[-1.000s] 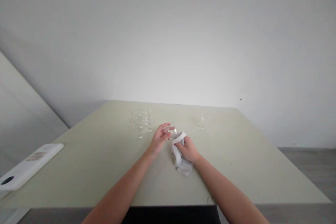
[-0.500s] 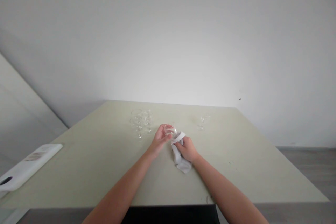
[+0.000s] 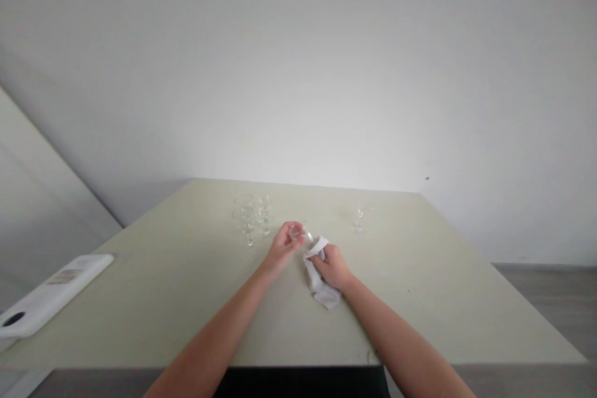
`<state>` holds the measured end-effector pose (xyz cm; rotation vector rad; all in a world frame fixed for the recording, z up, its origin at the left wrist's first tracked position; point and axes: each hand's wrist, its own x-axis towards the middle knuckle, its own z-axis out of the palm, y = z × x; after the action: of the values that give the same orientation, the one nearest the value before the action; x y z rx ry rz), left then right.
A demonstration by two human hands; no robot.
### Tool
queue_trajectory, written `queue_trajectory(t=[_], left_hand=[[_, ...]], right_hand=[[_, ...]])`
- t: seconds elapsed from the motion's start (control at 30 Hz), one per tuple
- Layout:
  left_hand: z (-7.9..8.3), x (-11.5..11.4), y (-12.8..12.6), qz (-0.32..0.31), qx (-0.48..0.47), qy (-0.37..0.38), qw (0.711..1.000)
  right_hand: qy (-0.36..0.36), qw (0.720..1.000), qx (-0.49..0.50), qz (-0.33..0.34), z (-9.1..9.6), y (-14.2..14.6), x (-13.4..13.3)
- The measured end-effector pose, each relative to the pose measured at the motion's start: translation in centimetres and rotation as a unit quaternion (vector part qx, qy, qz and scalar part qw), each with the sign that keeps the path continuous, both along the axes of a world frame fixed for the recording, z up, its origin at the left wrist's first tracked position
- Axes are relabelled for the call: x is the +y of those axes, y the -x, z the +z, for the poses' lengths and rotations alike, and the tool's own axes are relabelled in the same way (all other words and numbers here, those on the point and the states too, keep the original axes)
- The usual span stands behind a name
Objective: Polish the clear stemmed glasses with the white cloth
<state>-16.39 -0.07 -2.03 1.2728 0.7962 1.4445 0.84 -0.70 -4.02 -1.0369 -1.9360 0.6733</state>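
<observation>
My left hand (image 3: 283, 244) has its fingers curled round a small clear glass (image 3: 298, 233), held just above the pale table (image 3: 186, 286). My right hand (image 3: 332, 265) is closed on a white cloth (image 3: 321, 283), and presses the cloth's upper end against the glass. The lower end of the cloth hangs down to the table. The two hands meet over the middle of the table.
Several clear stemmed glasses (image 3: 252, 217) stand in a group behind my left hand. One more stemmed glass (image 3: 360, 217) stands alone to the right at the back. A white flat device (image 3: 51, 292) lies at the table's left edge. A plain wall rises behind.
My left fingers have closed further round the glass and turned it a little. The cloth under my right hand has bunched up slightly. Both arms stay in place.
</observation>
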Motion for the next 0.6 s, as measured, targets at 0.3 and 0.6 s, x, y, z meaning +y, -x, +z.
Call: queue_trajectory(t=[0.3,0.6], left_hand=[[0.28,-0.2,-0.18,-0.004,0.032,-0.007,0.999],[0.39,-0.25,0.15,-0.01,0.062,-0.008,0.998]], right_hand=[[-0.005,1.0,0.005,0.01,0.38,-0.11,-0.2],[-0.012,1.0,0.007,-0.002,0.23,-0.06,-0.05]])
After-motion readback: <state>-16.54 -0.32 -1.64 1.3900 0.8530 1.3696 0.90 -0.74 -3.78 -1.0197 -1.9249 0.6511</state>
